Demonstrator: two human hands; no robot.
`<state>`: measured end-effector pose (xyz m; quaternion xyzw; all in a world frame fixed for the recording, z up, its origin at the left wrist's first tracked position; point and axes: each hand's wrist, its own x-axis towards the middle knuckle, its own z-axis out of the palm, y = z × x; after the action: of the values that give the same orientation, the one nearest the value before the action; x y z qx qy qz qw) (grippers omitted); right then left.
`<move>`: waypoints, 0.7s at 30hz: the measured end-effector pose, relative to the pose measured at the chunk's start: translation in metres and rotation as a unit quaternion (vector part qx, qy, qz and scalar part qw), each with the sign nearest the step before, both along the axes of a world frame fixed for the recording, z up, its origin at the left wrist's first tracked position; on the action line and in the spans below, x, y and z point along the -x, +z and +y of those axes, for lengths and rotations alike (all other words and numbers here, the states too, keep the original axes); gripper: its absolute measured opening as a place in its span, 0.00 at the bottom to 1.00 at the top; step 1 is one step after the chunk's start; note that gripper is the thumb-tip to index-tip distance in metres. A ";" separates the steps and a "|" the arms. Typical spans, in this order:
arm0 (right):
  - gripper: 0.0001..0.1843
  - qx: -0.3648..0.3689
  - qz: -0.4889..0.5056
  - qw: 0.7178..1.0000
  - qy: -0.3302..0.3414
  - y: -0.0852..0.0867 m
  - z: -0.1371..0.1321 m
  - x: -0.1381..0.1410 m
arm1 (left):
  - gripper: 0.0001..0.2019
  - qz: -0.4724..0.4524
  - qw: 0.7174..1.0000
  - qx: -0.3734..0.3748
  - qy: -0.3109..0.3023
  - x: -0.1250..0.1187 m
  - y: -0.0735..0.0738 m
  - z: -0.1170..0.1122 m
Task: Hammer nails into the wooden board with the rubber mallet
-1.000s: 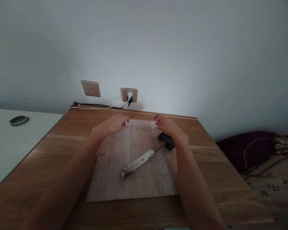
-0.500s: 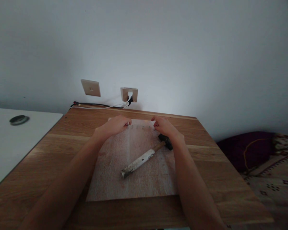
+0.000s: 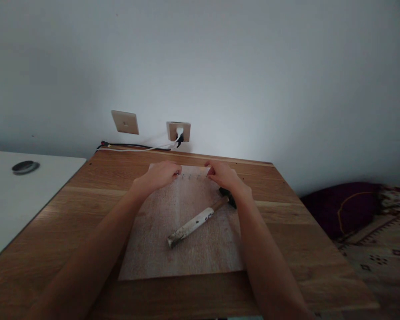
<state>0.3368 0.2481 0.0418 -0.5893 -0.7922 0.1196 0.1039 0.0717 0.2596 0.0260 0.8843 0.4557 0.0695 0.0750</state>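
A thin, pale rough-surfaced board (image 3: 153,249) lies on the wooden table. Near its far edge stands a row of several tiny upright pieces that look like nails (image 3: 190,176). My left hand (image 3: 162,172) rests at the row's left end, thumb and forefinger pinched together; what is between them is too small to make out. At the right end is my right hand (image 3: 222,173), its fingers curved and the forefinger apart from the thumb, close to the last nail. Between my forearms a hammer (image 3: 195,223) lies diagonally on the board, its dark head partly hidden behind my right wrist.
The wooden table (image 3: 286,240) meets the wall, where a socket (image 3: 184,132) holds plugs with cables (image 3: 133,150) along the back edge. A white surface (image 3: 30,200) with a round dark-rimmed piece (image 3: 26,167) adjoins at left. Patterned fabric (image 3: 383,262) lies at right.
My right hand has shifted a little left along the row of nails, toward my left hand. My left hand and the hammer stay nearly in place.
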 end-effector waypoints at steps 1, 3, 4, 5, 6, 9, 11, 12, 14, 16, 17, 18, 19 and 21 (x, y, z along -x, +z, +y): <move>0.22 0.001 -0.004 1.000 0.000 0.000 -0.001 0.003 | 0.11 -0.001 1.000 0.000 0.000 0.000 0.000 0.000; 0.20 0.002 -0.011 1.000 -0.004 0.000 -0.004 0.008 | 0.10 -0.007 1.000 -0.004 0.000 0.000 0.002 -0.001; 0.18 0.002 -0.015 1.000 -0.006 0.000 -0.004 0.009 | 0.09 -0.013 1.000 -0.007 0.000 0.000 0.002 -0.001; 0.16 0.002 -0.019 1.000 -0.009 -0.001 -0.004 0.011 | 0.09 -0.022 1.000 -0.011 0.000 0.000 0.003 -0.001; 0.14 0.004 -0.023 1.000 -0.012 -0.002 -0.004 0.012 | 0.08 -0.032 0.999 -0.015 -0.002 0.001 0.004 -0.001; 0.11 0.013 -0.035 0.999 -0.009 -0.002 -0.004 0.014 | 0.08 -0.067 0.998 -0.014 -0.014 0.001 0.004 0.002; 0.13 0.015 -0.041 0.999 -0.003 0.000 -0.004 0.016 | 0.07 -0.116 0.993 0.005 -0.012 0.000 0.001 0.005; 0.13 0.013 -0.042 0.999 -0.001 0.001 -0.004 0.017 | 0.05 -0.158 0.987 0.024 -0.001 -0.001 -0.001 0.007; 0.15 0.004 -0.040 0.999 0.003 0.005 -0.005 0.019 | 0.04 -0.270 0.958 0.091 0.039 -0.003 -0.004 0.010; 0.16 -0.004 -0.035 0.999 0.010 0.008 -0.005 0.021 | 0.04 -0.391 0.900 0.173 0.083 -0.005 -0.007 0.013; 0.16 -0.007 -0.032 0.999 0.016 0.008 -0.005 0.022 | 0.05 -0.439 0.868 0.211 0.099 -0.006 -0.008 0.013; 0.16 -0.009 -0.029 0.999 0.023 0.008 -0.005 0.023 | 0.05 -0.477 0.837 0.245 0.111 -0.006 -0.008 0.013; 0.15 -0.009 -0.027 0.999 0.030 0.007 -0.004 0.025 | 0.04 -0.502 0.812 0.273 0.120 -0.006 -0.008 0.013; 0.14 -0.008 -0.024 0.999 0.043 0.003 -0.003 0.027 | 0.04 -0.525 0.782 0.312 0.128 -0.006 -0.007 0.011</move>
<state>0.3095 0.2453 0.0446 -0.5568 -0.8198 0.1038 0.0843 0.0780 0.2706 0.0192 0.5728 0.4516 0.3856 0.5650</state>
